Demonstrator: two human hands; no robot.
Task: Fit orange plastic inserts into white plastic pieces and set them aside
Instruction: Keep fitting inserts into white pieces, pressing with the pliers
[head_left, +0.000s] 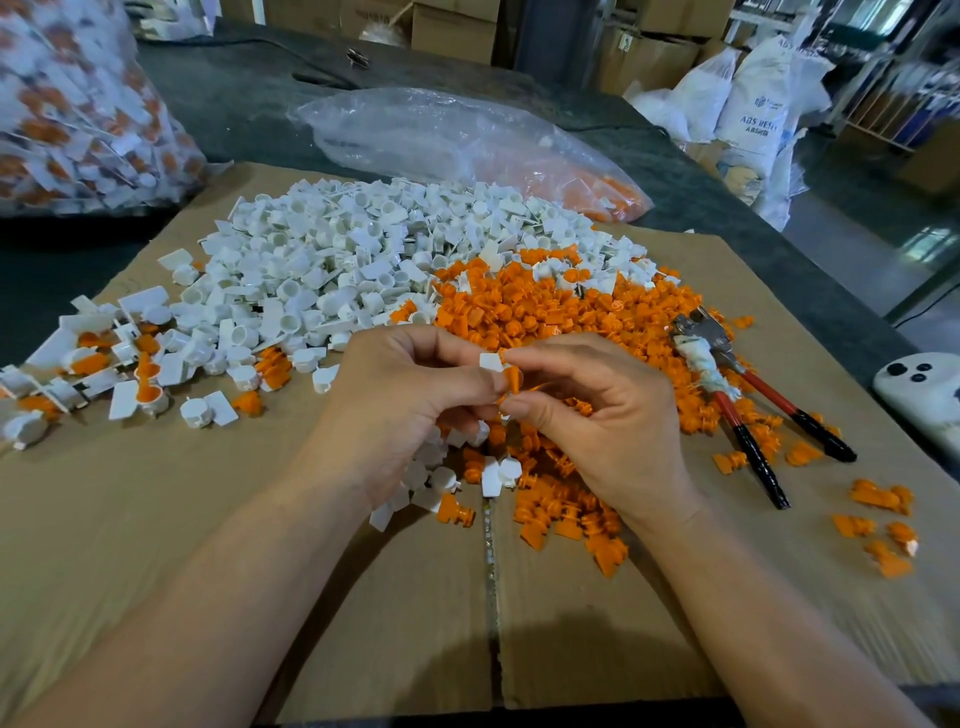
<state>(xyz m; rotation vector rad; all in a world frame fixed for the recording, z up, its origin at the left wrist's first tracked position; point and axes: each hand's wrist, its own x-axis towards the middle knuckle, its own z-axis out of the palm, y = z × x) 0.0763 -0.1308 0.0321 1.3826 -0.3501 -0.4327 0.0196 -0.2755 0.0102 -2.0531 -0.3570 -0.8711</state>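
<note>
Centrally in the frame, the left hand (410, 395) pinched a white piece (491, 362) while the right hand (597, 410) closed its fingers (524, 406) on an orange insert (511, 378), the two touching. Behind them lay a white pile (332, 270) and an orange pile (545, 312) on cardboard (156, 519); pliers (748, 400) lay at right.

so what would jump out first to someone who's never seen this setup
Probably the two big heaps on the cardboard: a white pile of plastic pieces at back left running into an orange pile of inserts to its right. Next, the two hands meeting at centre, left hand and right hand, pinching a white piece and an orange insert together. Red-handled pliers lie at the right.
</note>
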